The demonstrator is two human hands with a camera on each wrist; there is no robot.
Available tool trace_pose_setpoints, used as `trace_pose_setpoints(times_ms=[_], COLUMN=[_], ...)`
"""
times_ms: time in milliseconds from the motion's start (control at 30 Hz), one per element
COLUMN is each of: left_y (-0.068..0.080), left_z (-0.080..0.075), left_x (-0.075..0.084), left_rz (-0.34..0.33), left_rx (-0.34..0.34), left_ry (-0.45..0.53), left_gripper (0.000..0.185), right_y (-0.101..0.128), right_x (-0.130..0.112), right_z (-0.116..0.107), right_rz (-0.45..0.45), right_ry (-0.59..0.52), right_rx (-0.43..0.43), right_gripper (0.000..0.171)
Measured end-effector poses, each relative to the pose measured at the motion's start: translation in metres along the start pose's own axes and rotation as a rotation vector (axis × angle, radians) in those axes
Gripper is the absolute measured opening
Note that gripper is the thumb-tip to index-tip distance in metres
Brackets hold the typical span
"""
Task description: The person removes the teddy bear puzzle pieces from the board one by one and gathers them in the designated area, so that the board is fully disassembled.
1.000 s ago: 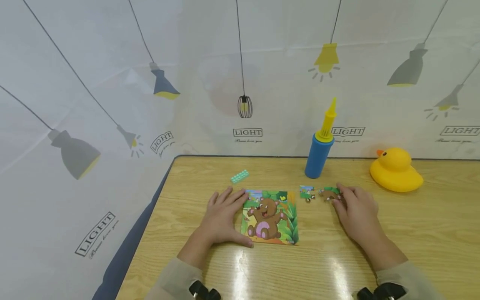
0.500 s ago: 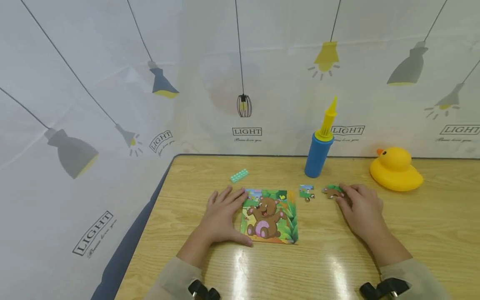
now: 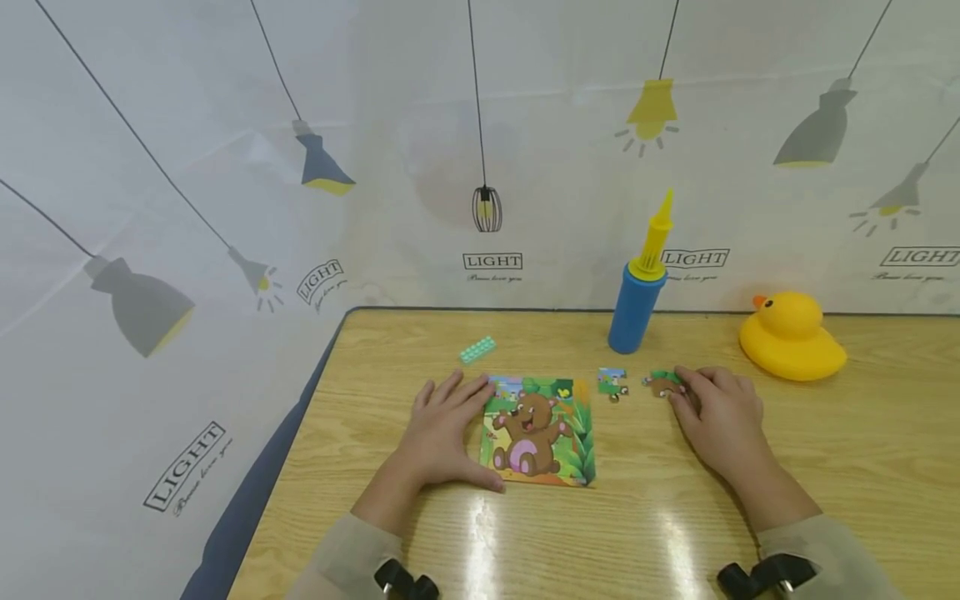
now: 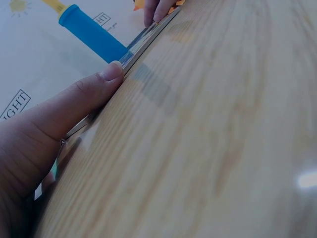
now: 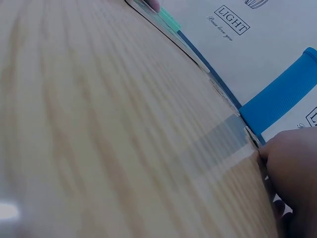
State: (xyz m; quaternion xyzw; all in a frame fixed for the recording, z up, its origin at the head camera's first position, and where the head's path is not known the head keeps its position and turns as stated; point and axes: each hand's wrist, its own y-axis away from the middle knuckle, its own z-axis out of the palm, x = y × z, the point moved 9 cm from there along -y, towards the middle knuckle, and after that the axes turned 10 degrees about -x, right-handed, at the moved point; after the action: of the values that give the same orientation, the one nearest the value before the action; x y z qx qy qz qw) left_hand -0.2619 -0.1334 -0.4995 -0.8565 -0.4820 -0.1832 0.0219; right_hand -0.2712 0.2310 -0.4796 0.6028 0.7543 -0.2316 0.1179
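A: What is seen nearest the camera?

B: Two beige sleeves are seen at the bottom edge, and the wooden table (image 3: 660, 533) is spread beneath them. The left hand (image 3: 442, 429) is laid flat on the table with its fingers straight and slightly spread; the left edge of the bear puzzle (image 3: 538, 430) is touched by the thumb and fingertips, and nothing is gripped. In the left wrist view the thumb (image 4: 84, 94) is seen pressed against the puzzle's thin edge.

A: And the other hand?

B: The right hand (image 3: 718, 417) is rested palm down to the right of the puzzle, well apart from it. Its fingers are loosely bent, and a loose puzzle piece (image 3: 663, 383) with brown and green print is touched by the fingertips. Whether that piece is pinched or only touched cannot be told.

A: What is lying between them?

B: A second loose piece (image 3: 612, 382) is lying untouched on the table, just beside the puzzle's upper right corner.

A: What is found farther back?

B: A mint green brick (image 3: 477, 350) is lying behind the left hand. A blue and yellow pump (image 3: 636, 296) is standing upright near the back edge, and a yellow rubber duck (image 3: 791, 337) is set to its right. A lamp-printed backdrop (image 3: 480, 150) is hung behind everything.
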Motion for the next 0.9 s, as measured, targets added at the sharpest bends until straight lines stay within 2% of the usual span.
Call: trace_pose_setpoints(times_ms=[567, 800, 900], left_y=[0.000, -0.001, -0.001], left_z=[-0.001, 0.002, 0.001], left_x=[0.001, -0.001, -0.001], left_rz=[0.014, 0.003, 0.007], left_rx=[0.008, -0.005, 0.002], left_ry=[-0.012, -0.016, -0.014], left_gripper=[0.143, 0.144, 0.144], right_y=[0.000, -0.001, -0.001], right_x=[0.000, -0.010, -0.017], right_z=[0.003, -0.012, -0.012], right_rz=[-0.005, -0.059, -0.079], right_ry=[-0.003, -0.073, -0.069], right_rx=[-0.023, 0.108, 0.114], right_gripper=[0.039, 0.041, 0.039])
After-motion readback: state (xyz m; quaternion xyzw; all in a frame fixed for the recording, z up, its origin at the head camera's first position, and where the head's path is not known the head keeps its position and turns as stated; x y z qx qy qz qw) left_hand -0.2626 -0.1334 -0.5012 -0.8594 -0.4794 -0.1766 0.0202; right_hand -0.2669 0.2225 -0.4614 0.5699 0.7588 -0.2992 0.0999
